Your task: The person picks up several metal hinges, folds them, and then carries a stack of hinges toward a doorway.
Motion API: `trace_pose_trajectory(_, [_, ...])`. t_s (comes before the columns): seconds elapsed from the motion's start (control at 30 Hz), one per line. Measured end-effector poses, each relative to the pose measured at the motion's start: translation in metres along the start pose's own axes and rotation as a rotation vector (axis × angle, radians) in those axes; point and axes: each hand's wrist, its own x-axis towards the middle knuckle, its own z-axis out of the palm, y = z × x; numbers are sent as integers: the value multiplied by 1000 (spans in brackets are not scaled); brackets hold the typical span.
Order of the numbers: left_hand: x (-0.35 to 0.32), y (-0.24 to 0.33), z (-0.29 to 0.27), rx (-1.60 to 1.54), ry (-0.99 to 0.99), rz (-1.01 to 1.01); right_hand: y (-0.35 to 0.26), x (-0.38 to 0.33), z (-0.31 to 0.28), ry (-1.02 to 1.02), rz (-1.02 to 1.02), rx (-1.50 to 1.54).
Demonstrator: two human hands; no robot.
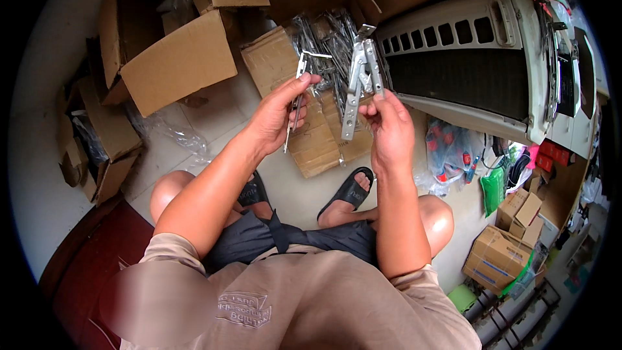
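Observation:
My left hand (283, 111) is closed round a slim metal hinge arm (300, 71), which stands nearly upright with a short piece angled off its top. In my right hand (391, 120) a second metal hinge arm (353, 94) is pinched by one of its strips; its drilled bars are spread apart at an angle and a bent tab sits at the top. The two pieces are held apart, above an open cardboard box (275, 58). Inside that box lie several similar metal pieces (330, 48), some in clear plastic wrap.
Open cardboard boxes (178, 65) stand at the left, with a smaller one (107, 136) nearer. A large grey appliance housing with a slotted side (453, 35) is at the right. Below it lie a plastic bag (450, 152) and small cartons (495, 259). A dark red surface (107, 253) is at lower left.

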Motion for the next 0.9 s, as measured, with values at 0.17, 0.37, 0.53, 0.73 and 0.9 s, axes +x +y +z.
trace_pose_trajectory(0.17, [4, 1, -5, -156, -65, 15, 11, -14, 13, -60, 57, 20])
trace_pose_trajectory(0.37, [10, -8, -11, -539, -393, -12, 25, -25, 31, -4, -32, -279])
trace_pose_trajectory(0.53, [14, -16, -6, -373, -166, 45, 30, -39, 40, 87, -214, -556])
trace_pose_trajectory(0.73, [8, -12, 7, -212, -22, 92, 26, -44, 40, 121, -230, -670])
trace_pose_trajectory(0.9, [1, -18, 12, 29, -12, 76, 30, -46, 43, 49, -481, -936])
